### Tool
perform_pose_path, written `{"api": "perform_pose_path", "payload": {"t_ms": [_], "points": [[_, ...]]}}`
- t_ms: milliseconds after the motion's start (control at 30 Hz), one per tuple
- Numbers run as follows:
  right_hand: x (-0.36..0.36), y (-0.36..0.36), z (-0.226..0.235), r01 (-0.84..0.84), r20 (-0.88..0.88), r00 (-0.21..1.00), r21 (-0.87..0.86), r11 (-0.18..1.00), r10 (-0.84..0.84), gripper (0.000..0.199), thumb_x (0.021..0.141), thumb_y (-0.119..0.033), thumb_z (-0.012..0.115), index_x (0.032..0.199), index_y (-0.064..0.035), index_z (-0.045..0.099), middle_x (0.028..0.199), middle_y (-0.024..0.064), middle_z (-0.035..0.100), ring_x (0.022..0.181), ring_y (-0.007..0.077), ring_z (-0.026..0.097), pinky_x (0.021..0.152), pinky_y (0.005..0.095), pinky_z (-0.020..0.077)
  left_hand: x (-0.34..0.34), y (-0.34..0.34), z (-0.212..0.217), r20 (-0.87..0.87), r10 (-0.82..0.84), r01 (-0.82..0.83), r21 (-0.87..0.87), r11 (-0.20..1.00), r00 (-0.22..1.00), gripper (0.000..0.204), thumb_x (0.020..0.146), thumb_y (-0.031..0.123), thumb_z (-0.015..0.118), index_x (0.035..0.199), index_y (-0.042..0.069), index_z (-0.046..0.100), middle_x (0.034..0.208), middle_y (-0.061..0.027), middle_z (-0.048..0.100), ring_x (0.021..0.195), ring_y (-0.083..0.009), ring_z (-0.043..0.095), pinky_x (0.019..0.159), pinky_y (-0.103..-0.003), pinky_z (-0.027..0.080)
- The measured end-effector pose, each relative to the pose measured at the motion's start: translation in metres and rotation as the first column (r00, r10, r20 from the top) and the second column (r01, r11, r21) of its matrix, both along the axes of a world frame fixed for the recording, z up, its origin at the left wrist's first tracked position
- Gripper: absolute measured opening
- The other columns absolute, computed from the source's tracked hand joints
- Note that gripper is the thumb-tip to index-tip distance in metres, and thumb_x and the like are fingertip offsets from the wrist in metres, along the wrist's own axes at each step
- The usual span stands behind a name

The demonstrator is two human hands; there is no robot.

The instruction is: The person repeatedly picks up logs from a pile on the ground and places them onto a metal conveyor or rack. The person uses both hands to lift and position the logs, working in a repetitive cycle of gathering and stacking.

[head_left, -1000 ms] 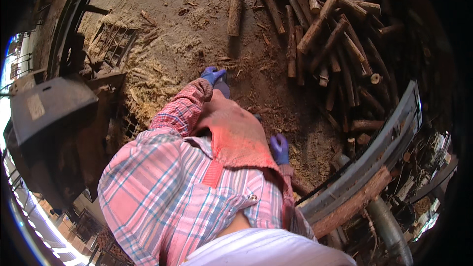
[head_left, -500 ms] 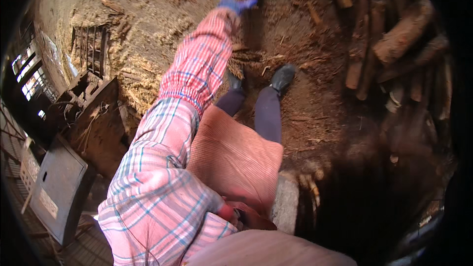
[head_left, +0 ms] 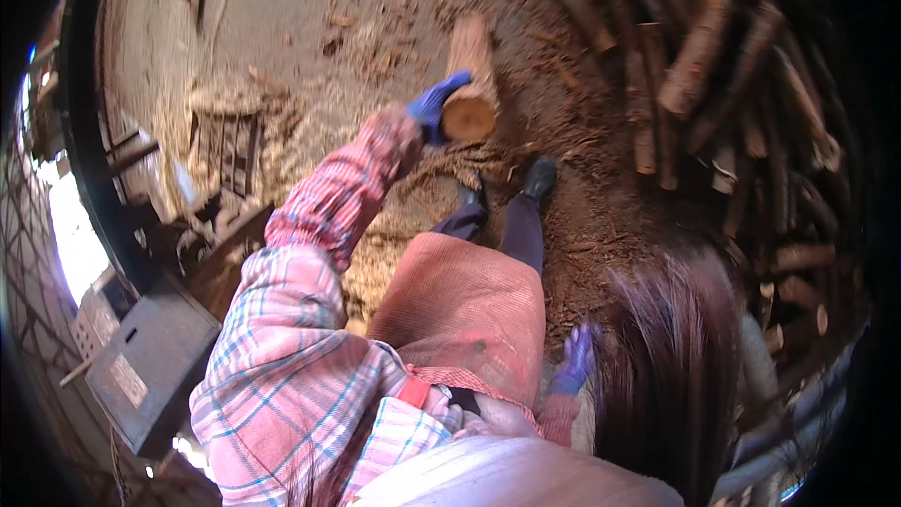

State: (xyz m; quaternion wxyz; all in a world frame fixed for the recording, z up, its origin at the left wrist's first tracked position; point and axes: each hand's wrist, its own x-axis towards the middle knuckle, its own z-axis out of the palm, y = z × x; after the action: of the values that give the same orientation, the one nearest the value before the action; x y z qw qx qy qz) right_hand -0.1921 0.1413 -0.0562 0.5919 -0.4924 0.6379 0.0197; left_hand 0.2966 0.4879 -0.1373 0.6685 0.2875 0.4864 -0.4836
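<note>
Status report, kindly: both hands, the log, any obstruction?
Left hand on log. Cut end facing camera. Right hand off log, near apron. Hanging hair blocks view at right.

I've got one log as the work piece: short, straight, roughly cylindrical, brown rough bark along the top. Near end is sawn across; cut face is round, orange-tan, darker bark rim around it. That face points back at my camera, so I read the near end as tipped up; can't see its underside or any gap to the floor. Long axis runs away from me, far end slightly left of near end. It sits just ahead of the boots. Left hand grips the near end's left side.
</note>
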Motion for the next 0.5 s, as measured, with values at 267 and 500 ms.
{"api": "perform_pose_path", "payload": {"t_ms": [267, 500], "points": [[0.176, 0.114, 0.153, 0.064, 0.116, 0.952, 0.828, 0.558, -0.282, 0.068, 0.088, -0.057, 0.05, 0.121, 0.0023, 0.055, 0.105, 0.0139, 0.066, 0.095, 0.0317, 0.062, 0.095, 0.0397, 0.046, -0.245, -0.057, 0.273, 0.075, -0.325, 0.331, -0.332, 0.883, 0.943, 0.059, 0.087, 0.037, 0.063, 0.133, 0.005, 0.045, 0.123, -0.0132, 0.057, 0.111, -0.0251, 0.057, 0.1, -0.042, 0.042], [0.109, 0.006, 0.287, -0.168, 0.448, 0.805, 0.8, 0.575, -0.389, 0.066, 0.084, -0.05, 0.061, 0.129, -0.0033, 0.048, 0.12, 0.0139, 0.058, 0.105, 0.0289, 0.057, 0.096, 0.0408, 0.0449, -0.312, -0.175, 0.427, 0.705, -0.593, 0.775, 0.097, 0.625, 0.39, 0.053, 0.087, 0.03, 0.065, 0.128, 0.001, 0.048, 0.116, -0.0085, 0.059, 0.105, -0.0176, 0.056, 0.094, -0.033, 0.044]]}}
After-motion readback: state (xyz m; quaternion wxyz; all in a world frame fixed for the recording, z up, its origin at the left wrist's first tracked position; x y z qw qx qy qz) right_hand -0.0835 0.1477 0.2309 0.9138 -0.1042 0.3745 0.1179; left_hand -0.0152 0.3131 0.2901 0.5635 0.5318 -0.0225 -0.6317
